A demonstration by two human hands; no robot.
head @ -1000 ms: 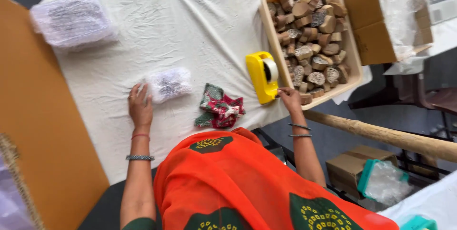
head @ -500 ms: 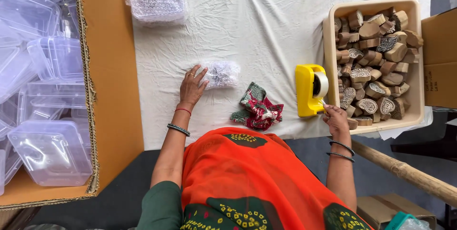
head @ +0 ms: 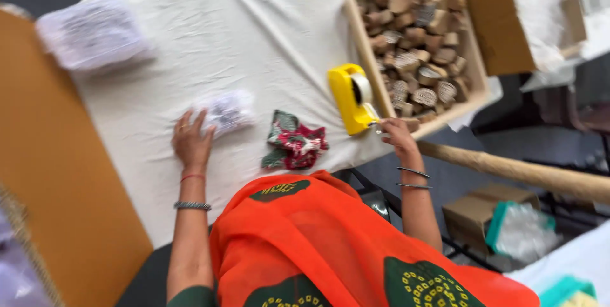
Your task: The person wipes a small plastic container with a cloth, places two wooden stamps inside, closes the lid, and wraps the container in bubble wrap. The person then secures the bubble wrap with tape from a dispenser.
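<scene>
On the white cloth (head: 254, 34), near its front edge, the left hand (head: 190, 140) lies flat with fingers spread, fingertips touching a small clear packet (head: 227, 111) with a dark printed pattern; the packet is blurred and its contents cannot be told. To the right, the right hand (head: 395, 134) sits at the lower end of a yellow tape dispenser (head: 351, 97), fingers drawn together at the tape end; whether they pinch the tape cannot be told. Between the hands, apart from both, lies a crumpled red, green and white cloth piece (head: 293, 144). Just beside the dispenser stands a shallow wooden tray (head: 362, 46) filled with carved wooden blocks (head: 416, 34), brown with pale patterned faces. At the far left corner of the cloth rests a larger clear packet stack (head: 94, 33), blurred. An orange-brown board (head: 57, 186) borders the cloth on the left. Beyond the tray stands a brown carton (head: 502, 21) with white wrapping inside. Below the table edge runs a wooden pole (head: 527, 172), with a small carton (head: 473, 215) holding teal-edged plastic beneath it.
</scene>
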